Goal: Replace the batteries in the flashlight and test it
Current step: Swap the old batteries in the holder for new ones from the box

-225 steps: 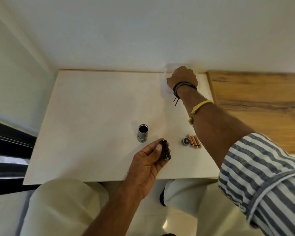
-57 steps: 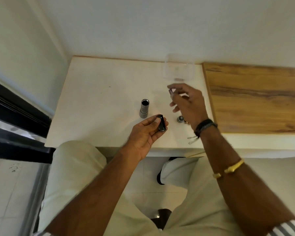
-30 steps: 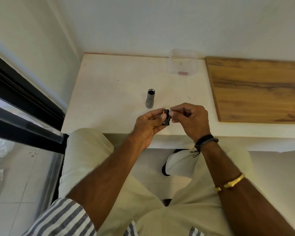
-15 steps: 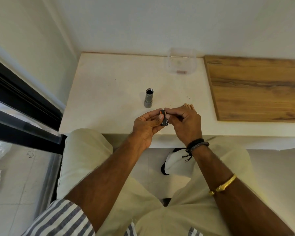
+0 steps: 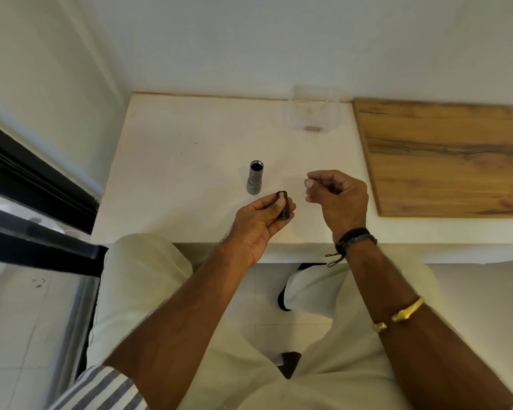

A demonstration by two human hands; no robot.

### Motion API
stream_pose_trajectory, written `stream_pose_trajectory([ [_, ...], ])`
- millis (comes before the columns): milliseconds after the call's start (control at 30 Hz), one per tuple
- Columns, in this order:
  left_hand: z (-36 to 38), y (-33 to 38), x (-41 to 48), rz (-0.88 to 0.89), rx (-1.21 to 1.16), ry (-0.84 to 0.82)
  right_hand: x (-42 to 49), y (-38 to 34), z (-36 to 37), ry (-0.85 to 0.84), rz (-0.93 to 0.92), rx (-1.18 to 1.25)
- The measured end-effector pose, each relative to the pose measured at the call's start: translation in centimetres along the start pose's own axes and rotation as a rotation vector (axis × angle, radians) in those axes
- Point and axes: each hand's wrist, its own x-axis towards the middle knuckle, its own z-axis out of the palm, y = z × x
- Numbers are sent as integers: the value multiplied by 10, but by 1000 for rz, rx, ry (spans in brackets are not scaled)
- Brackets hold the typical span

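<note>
The grey flashlight body (image 5: 255, 181) stands upright on the white table (image 5: 175, 161), its open end up and dark inside. Just in front of it, my left hand (image 5: 259, 223) grips a black battery holder (image 5: 282, 207) between thumb and fingers, above the table's front part. My right hand (image 5: 336, 199) hovers a short way to the right of the holder, apart from it, with its fingers loosely curled and nothing visible in them. The loose batteries and end cap seen earlier are hidden behind my right hand.
A clear plastic box (image 5: 311, 113) with one small battery inside sits at the table's back edge by the wall. A wooden board (image 5: 447, 155) covers the surface to the right. A dark window frame (image 5: 33, 187) runs along the left.
My right hand was pressing a battery into the holder half a second ago; it has now let go and drawn back to the right. My left hand still keeps the holder.
</note>
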Motion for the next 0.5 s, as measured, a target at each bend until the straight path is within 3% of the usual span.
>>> stream_pose_trajectory([
  [200, -4, 2, 12, -49, -66, 9, 83, -16, -7, 45, 9, -47],
  [333, 0, 3, 18, -68, -80, 14, 152, -28, -2, 24, -63, -303],
  [500, 2, 3, 21, -85, -83, 11, 217, -37, 12, -203, -178, -784],
])
